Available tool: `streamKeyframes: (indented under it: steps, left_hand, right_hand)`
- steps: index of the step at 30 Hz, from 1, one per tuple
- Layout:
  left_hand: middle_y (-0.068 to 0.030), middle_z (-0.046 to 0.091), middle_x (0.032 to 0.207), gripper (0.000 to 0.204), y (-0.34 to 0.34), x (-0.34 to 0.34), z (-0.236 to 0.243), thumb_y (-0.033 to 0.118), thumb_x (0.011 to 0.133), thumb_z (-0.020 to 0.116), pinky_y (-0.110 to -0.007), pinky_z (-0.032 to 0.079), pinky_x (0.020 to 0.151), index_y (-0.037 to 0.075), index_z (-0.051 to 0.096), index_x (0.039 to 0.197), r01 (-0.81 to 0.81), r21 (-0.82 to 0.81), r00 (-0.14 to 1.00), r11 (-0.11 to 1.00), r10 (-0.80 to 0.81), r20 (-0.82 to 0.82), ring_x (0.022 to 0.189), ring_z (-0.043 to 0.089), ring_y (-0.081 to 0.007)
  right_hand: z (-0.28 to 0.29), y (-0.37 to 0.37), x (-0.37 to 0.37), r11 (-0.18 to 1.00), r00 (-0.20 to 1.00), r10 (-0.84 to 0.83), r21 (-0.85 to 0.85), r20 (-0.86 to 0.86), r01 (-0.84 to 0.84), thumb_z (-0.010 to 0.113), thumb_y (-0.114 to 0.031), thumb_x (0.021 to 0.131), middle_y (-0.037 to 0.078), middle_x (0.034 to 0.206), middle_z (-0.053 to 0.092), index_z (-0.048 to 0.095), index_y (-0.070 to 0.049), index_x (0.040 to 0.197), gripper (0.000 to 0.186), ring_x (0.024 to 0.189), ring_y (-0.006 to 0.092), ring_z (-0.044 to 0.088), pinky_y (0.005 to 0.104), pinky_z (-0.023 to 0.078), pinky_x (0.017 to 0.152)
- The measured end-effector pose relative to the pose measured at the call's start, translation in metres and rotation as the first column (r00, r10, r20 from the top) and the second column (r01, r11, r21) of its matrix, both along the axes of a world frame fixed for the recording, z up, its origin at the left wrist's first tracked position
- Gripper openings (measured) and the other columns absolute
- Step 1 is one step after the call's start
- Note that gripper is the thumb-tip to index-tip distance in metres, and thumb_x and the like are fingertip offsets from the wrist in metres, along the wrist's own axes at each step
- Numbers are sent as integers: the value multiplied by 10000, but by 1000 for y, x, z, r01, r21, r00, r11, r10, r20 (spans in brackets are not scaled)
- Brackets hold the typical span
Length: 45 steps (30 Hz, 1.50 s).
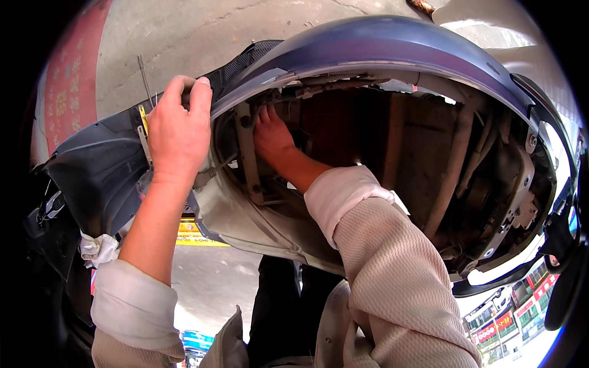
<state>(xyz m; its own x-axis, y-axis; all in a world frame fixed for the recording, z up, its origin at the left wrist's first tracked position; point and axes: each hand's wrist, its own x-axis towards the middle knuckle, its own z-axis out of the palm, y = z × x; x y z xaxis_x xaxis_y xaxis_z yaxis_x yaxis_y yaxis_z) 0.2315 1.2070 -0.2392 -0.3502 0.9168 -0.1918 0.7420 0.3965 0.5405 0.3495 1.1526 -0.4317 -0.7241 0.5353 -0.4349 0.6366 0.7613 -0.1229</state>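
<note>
My left hand [179,130] is over the dark plastic panel [101,162] at the left of a scooter body. Its fingers are curled in, and what they hold, if anything, is hidden beneath. My right hand [273,134] reaches into the open hollow of the body, beside an upright metal bracket [247,150]. Those fingers are closed and bent in the shadow below the rim, so I cannot make out what is in them. A glossy blue-purple cover [380,46] curves along the far side of the hollow. A pale inner panel [245,224] lies under my right forearm.
Dirty frame tubes [451,168] cross the hollow at the right. A wire connector [204,178] hangs by my left wrist. A crumpled white cloth [98,249] is at the lower left. A black strap or cable [555,113] curves along the right. Concrete floor [165,30] lies beyond.
</note>
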Motion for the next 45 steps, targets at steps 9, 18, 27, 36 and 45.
streamKeyframes:
  steps: [9, 18, 27, 36, 45]
  left_hand:
    - [-158, 658, 756, 335, -3, -5, -1, 318, 902, 568, -370, 487, 695, -11, 631, 892, -1, 14, 1000, 1000, 1, 5, 686, 625, -306]
    - [-156, 663, 752, 366, 0, -5, 0, 342, 894, 553, -368, 490, 716, -16, 631, 888, 31, 13, 999, 999, -32, 10, 689, 630, -305]
    - [-116, 628, 782, 361, 2, -5, 1, 326, 906, 535, -295, 446, 764, -31, 592, 913, -9, -49, 997, 999, 13, 76, 755, 568, -192]
    - [-140, 648, 714, 323, -3, -6, 1, 316, 903, 558, -379, 481, 655, 4, 616, 848, 5, -40, 999, 999, -4, 34, 648, 618, -297]
    - [-103, 654, 719, 208, 0, 4, -1, 249, 887, 584, -366, 492, 642, 46, 599, 847, 38, 16, 998, 999, -38, 44, 665, 638, -281]
  right_hand:
    - [-17, -5, -17, 958, 959, -282, 44, -10, 282, 483, -284, 867, 239, 1396, 439, 496, 34, 1338, 568, 1257, 356, 420, 484, 258, 1098]
    - [-33, 17, -18, 934, 929, -337, 67, -154, 350, 474, -222, 896, 178, 1152, 579, 560, -47, 1140, 313, 1088, 317, 547, 449, 470, 843]
    - [-57, 16, -12, 921, 845, -303, 91, -441, 378, 515, -221, 872, 153, 1004, 617, 606, -69, 1020, 231, 944, 295, 597, 422, 504, 747]
    - [-35, 15, -18, 909, 921, -376, -235, -103, 345, 409, -382, 957, 194, 1296, 547, 512, -57, 1295, 480, 1246, 386, 487, 564, 358, 1020]
    - [-77, 6, -4, 919, 856, -360, 16, -372, 394, 434, -307, 953, 140, 1426, 452, 468, -92, 1381, 480, 1348, 322, 379, 519, 249, 1118]
